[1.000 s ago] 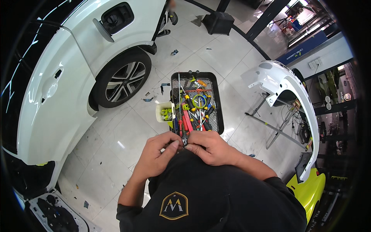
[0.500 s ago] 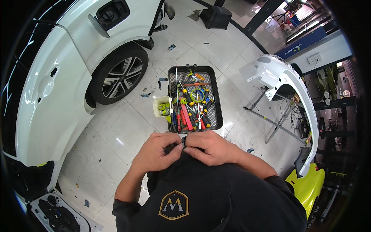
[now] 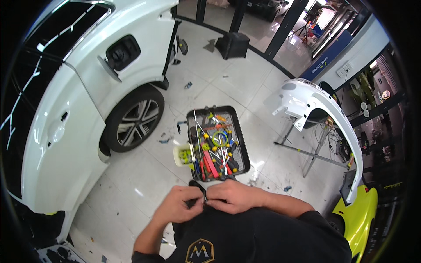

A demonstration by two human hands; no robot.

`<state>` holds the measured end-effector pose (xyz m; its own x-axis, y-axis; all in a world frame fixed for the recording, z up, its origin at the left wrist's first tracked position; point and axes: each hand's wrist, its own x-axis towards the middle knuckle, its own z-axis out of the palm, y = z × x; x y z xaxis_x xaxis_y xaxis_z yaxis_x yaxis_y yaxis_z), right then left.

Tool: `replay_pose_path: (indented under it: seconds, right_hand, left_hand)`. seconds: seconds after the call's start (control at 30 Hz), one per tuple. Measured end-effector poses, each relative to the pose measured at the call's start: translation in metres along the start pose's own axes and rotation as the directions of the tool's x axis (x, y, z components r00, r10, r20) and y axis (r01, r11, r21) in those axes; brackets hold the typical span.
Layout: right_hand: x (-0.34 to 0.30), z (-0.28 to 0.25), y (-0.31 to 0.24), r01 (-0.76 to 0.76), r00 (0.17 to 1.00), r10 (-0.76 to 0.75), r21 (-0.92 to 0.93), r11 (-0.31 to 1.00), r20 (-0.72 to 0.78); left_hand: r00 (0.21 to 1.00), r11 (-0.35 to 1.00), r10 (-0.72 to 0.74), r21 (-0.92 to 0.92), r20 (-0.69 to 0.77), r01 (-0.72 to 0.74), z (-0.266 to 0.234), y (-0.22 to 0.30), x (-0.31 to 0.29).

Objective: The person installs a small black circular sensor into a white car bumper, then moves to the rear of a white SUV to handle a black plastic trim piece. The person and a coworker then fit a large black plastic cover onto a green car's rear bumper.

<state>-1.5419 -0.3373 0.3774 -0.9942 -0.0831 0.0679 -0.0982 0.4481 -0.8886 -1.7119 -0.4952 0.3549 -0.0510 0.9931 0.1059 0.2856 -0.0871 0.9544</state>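
My left hand and my right hand meet in front of my black shirt, fingertips close together. Between them both pinch a small dark piece, mostly covered by the fingers; its kind I cannot make out. Just beyond the hands, a black tool tray with a mesh bottom lies on the floor. Inside are screwdrivers, a red flat bar and a yellow-green ring. A cream tub of yellow-green bits sits at the tray's left side.
A white car with its fuel flap open stands at left, its wheel near the tray. At right a white bumper rests on a metal stand, beside a yellow-green panel. A black stool stands far off; scraps litter the floor.
My view has tilted up, so the tray, car and hands sit lower in the picture. Both hands stay together at the small dark piece, with slightly shifted fingers.
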Motion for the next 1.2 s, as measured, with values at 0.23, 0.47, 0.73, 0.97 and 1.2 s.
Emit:
replay_pose_path:
  seconds: [0.23,0.47,0.73,0.97,1.2]
  right_hand:
    - [0.0,0.003,0.01,0.113,0.991,-0.111,0.025,0.993,-0.079]
    - [-0.005,0.006,0.014,0.138,0.981,-0.126,0.074,0.988,-0.146]
    - [-0.005,0.005,0.016,0.084,0.989,-0.074,0.07,0.994,-0.13]
    - [-0.007,0.005,0.013,0.012,0.991,-0.007,0.037,0.999,-0.13]
    - [-0.008,0.01,0.014,0.002,0.99,-0.012,-0.071,0.998,-0.142]
  left_hand:
    - [0.964,0.976,-0.205,-0.112,-0.172,0.187,0.027,-0.013,-0.01]
    - [0.901,0.88,-0.353,-0.416,-0.254,0.227,0.044,-0.005,-0.011]
    - [0.97,0.913,-0.186,-0.392,-0.157,0.112,0.029,-0.022,-0.01]
    - [0.947,0.91,-0.285,-0.351,-0.148,0.219,0.035,-0.014,-0.009]
    - [0.925,0.991,-0.124,0.006,-0.359,0.135,0.047,-0.01,-0.002]
